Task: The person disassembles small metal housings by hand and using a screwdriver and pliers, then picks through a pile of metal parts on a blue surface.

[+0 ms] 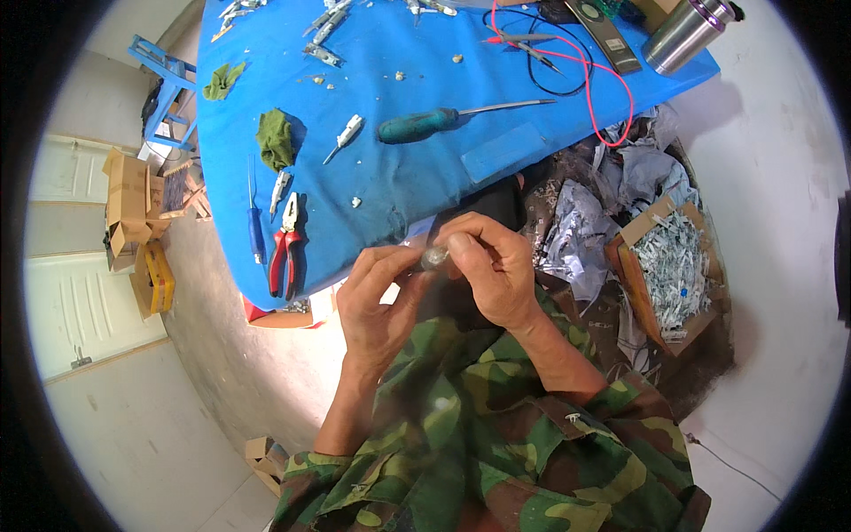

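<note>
Just past the near edge of the blue-covered table (pixel 355 160), my left hand (pixel 377 297) and my right hand (pixel 496 266) meet fingertip to fingertip. Both are closed in a pinch on a small, shiny, roundish piece (pixel 433 258); blur and the fingers hide its kind. Left of my hands, red-handled pliers (pixel 284 253) and a slim blue screwdriver (pixel 255 222) lie on the cloth. Beyond them are a small white part with a metal pin (pixel 344 138), a similar part (pixel 280 187) and a crumpled green glove or rag (pixel 275 140). A large green-handled screwdriver (pixel 417 126) lies farther off.
At the far right stand a steel flask (pixel 687 37) and a flat meter (pixel 605 35) with red and black leads (pixel 612 71). A cardboard box of metal strips (pixel 678 275) sits low on my right beside crumpled grey wrapping (pixel 576 235). A blue chair (pixel 164 89) stands at left.
</note>
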A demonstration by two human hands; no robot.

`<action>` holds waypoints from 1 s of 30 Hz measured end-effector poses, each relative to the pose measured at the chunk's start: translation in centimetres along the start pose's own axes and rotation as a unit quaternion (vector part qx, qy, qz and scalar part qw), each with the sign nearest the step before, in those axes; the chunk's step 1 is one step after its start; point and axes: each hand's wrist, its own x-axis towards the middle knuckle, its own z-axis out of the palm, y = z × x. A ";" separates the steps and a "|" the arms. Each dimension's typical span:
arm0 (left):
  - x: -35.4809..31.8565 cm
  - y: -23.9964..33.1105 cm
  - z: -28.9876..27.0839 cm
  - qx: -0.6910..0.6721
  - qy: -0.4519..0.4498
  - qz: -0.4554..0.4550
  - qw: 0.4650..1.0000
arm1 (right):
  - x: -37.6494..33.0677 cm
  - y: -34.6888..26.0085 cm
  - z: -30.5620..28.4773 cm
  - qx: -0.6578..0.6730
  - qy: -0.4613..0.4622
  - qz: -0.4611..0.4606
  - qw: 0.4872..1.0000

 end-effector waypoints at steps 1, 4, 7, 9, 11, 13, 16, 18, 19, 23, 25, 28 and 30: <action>-0.2 0.0 0.2 0.001 -0.008 0.008 1.000 | -0.3 0.0 -0.2 0.017 0.002 0.015 1.000; -0.7 -0.2 0.7 -0.034 -0.001 0.001 0.999 | -1.1 -0.1 -0.4 0.081 0.005 0.080 0.993; -1.1 -0.2 0.8 -0.076 -0.002 -0.030 0.997 | -1.4 0.0 -0.1 0.088 0.009 0.081 0.993; -1.4 -0.2 0.8 -0.122 -0.012 -0.064 0.990 | -1.5 0.3 -0.1 0.074 0.006 0.063 0.995; -1.9 -0.3 1.0 -0.190 -0.023 -0.108 0.976 | -1.5 0.5 -0.3 0.061 -0.002 0.051 0.997; -2.4 -0.1 1.1 -0.224 -0.024 -0.164 0.960 | -1.5 0.5 -0.2 0.076 -0.004 0.065 0.995; -2.6 0.4 1.2 -0.275 -0.017 -0.201 0.940 | -1.7 0.4 0.0 0.080 0.001 0.079 0.994; -2.4 0.6 1.1 -0.289 -0.014 -0.211 0.934 | -1.9 0.3 0.2 0.069 0.008 0.069 0.995; -2.3 0.6 1.1 -0.287 -0.014 -0.216 0.933 | -2.1 0.3 0.4 0.059 0.013 0.056 0.997; -2.4 -0.1 1.2 -0.277 -0.007 -0.180 0.944 | -2.2 0.9 0.5 -0.026 -0.015 -0.042 0.999; -2.6 0.0 1.4 -0.284 -0.011 -0.185 0.941 | -2.4 1.1 0.4 -0.036 -0.026 -0.040 0.998; -2.5 0.3 0.6 -0.236 -0.025 -0.188 0.953 | -2.5 1.6 -0.1 -0.036 -0.023 -0.034 0.998; -2.2 0.5 -0.3 -0.198 -0.015 -0.183 0.963 | -2.5 1.6 -0.4 -0.035 -0.026 -0.024 0.999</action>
